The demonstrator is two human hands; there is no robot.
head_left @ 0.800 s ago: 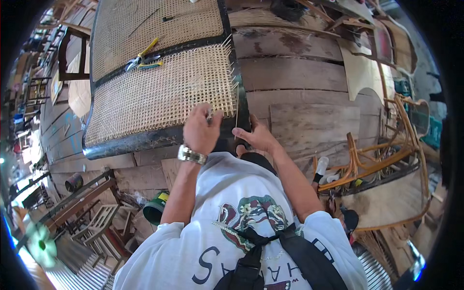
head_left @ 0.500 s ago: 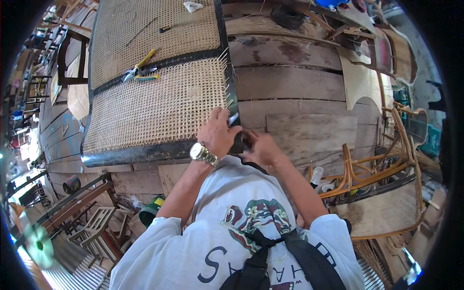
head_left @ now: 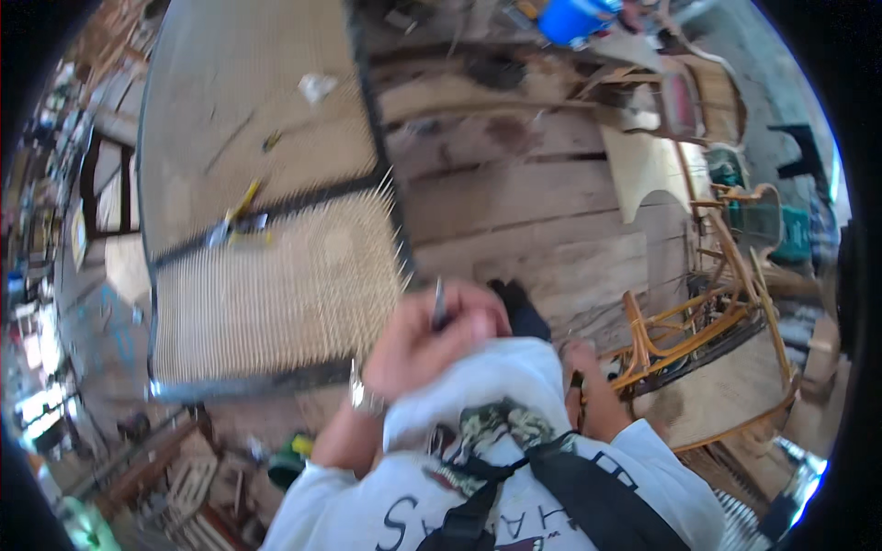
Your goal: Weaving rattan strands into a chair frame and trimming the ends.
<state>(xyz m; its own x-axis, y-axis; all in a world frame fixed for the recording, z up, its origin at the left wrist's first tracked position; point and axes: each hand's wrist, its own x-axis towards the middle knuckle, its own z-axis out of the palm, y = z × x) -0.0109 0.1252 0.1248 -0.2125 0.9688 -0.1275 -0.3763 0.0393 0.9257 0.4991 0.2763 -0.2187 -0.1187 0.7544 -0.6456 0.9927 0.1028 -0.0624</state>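
My left hand (head_left: 430,335), with a watch (head_left: 365,390) at the wrist, is closed around a slim pointed grey tool (head_left: 439,301) in front of my shirt. It is just off the corner of the woven cane panel (head_left: 276,275), set in a black frame (head_left: 276,381). Loose cane ends (head_left: 390,188) stick out along the panel's right edge. My right hand (head_left: 577,356) is low at my right side, smeared by motion; its fingers cannot be made out. On the cane lie yellow-handled pliers (head_left: 243,202) and a second hand tool (head_left: 250,240), both blurred.
A white crumpled scrap (head_left: 317,87) and a small dark tool (head_left: 271,141) lie on the farther cane section. Wooden floorboards (head_left: 514,202) run to the right. A rattan chair frame (head_left: 689,340) stands at the right, a blue bucket (head_left: 574,20) at the far right.
Both hands have left the frame's near right corner. The left, holding the tool, has drawn back toward my body; the right has dropped to my right side. The view has shifted right.
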